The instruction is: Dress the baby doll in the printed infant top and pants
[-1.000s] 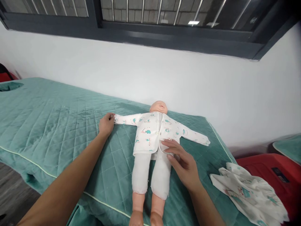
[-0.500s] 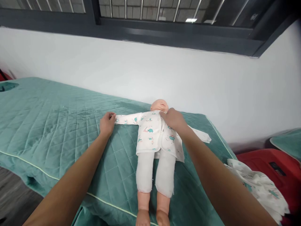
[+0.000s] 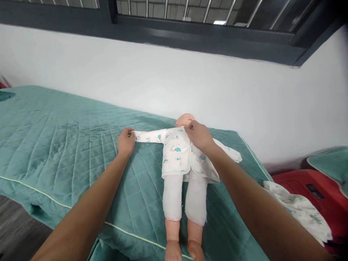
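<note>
A baby doll [image 3: 172, 232] lies on its back, its head toward the wall and its bare feet toward me. It wears a white printed baby jacket [image 3: 176, 156] over white padded legs. My left hand [image 3: 126, 142] pinches the cuff of the jacket's left-hand sleeve, which is stretched out straight. At the neckline my right hand [image 3: 199, 135] grips the jacket's front edge with bent fingers, covering part of the doll's chin. The other sleeve [image 3: 231, 152] reaches out to the right past my forearm.
Green quilted cover [image 3: 81, 152] spreads under the doll, its piped edge near me. On the right, a crumpled printed cloth [image 3: 301, 210] lies against a red case [image 3: 320, 185]. Behind stand a white wall [image 3: 163, 79] and a dark window frame [image 3: 190, 36].
The doll and jacket appear slightly further right in view. My right hand has shifted a little at the collar, tugging the jacket front. My left hand stays at the cuff.
</note>
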`<state>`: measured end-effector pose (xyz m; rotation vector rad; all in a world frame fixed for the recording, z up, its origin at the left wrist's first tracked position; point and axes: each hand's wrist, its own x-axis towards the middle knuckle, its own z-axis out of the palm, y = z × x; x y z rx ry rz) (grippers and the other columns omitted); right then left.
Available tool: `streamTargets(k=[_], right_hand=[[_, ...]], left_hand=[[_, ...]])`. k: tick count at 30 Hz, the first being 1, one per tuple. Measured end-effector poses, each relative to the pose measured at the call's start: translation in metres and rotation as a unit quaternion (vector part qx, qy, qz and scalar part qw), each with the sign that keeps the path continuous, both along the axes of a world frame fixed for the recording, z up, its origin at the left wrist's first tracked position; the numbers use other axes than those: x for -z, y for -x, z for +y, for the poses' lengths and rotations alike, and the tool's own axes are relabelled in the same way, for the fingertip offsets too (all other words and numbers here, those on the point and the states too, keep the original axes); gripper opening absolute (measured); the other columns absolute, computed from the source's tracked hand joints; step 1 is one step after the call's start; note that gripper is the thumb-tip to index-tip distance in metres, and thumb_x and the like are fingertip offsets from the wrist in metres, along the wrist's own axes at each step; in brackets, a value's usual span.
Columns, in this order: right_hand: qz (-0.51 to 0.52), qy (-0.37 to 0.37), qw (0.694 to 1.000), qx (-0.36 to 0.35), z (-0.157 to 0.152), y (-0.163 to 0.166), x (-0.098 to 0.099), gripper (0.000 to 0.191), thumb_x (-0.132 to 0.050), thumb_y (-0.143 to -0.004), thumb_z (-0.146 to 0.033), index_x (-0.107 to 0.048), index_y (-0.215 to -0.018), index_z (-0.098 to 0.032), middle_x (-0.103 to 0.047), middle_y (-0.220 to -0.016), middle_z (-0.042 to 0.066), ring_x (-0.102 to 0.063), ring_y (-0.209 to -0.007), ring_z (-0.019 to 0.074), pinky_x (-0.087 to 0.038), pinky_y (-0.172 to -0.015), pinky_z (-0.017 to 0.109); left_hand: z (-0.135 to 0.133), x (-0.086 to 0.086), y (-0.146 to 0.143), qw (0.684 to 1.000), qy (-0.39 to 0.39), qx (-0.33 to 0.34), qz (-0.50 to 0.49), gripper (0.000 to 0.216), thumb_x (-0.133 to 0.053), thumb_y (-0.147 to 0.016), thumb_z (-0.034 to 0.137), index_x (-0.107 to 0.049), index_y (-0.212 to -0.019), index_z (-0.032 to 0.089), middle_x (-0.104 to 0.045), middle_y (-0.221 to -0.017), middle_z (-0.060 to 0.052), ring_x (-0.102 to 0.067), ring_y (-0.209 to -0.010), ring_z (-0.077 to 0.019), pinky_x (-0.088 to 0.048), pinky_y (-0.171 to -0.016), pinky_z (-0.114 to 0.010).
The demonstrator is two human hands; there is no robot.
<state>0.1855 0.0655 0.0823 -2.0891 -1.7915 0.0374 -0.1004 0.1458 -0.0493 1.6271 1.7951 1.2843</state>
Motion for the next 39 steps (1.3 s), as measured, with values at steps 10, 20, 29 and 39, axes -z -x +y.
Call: streamTargets(k=[10,20,29,39], right_hand=[[0.088,-0.214,0.967,-0.104,-0.142,0.004,0.049,0.03,-0.056,-0.092,-0.031,-0.055,-0.12,-0.022,-0.057,-0.12,0.011,-0.051,-0.117,0.0269,-0.042,-0.102,0.045],[0.096,-0.221,0.967,-0.08,-0.194,0.005,0.084,0.037,-0.047,-0.088,-0.009,-0.055,-0.121,-0.023,-0.054,-0.117,0.01,-0.053,-0.114,0.0264,-0.045,-0.1,0.046],[0.071,-0.212,0.969,-0.106,-0.19,0.003,0.077,0.023,-0.042,-0.089,-0.009,-0.058,-0.1,-0.023,-0.058,-0.102,0.009,-0.056,-0.101,0.026,-0.048,-0.089,0.043],[0.136,-0.181,0.974,-0.011,-0.198,-0.023,0.094,0.039,-0.057,-0.083,-0.026,-0.053,-0.12,-0.018,-0.057,-0.111,0.012,-0.057,-0.099,0.0267,-0.05,-0.085,0.045]], left_hand=[[-0.037,-0.015,-0.002,0.995,-0.089,-0.027,0.03,0.025,-0.052,-0.08,0.014,-0.059,-0.105,0.016,-0.059,-0.112,-0.012,-0.056,-0.108,-0.0262,-0.044,-0.098,-0.042],[-0.153,-0.009,-0.04,0.976,-0.068,0.201,0.056,0.025,-0.051,-0.085,0.019,-0.058,-0.109,0.021,-0.064,-0.099,-0.006,-0.062,-0.093,-0.0205,-0.049,-0.085,-0.034],[-0.191,-0.023,-0.054,0.965,0.015,0.251,0.067,0.041,-0.059,-0.08,0.018,-0.058,-0.12,0.026,-0.07,-0.105,-0.002,-0.064,-0.093,-0.0207,-0.046,-0.088,-0.036],[-0.197,-0.028,-0.061,0.967,0.025,0.233,0.103,0.039,-0.061,-0.081,0.022,-0.06,-0.12,0.025,-0.073,-0.1,-0.004,-0.066,-0.094,-0.024,-0.045,-0.087,-0.037]])
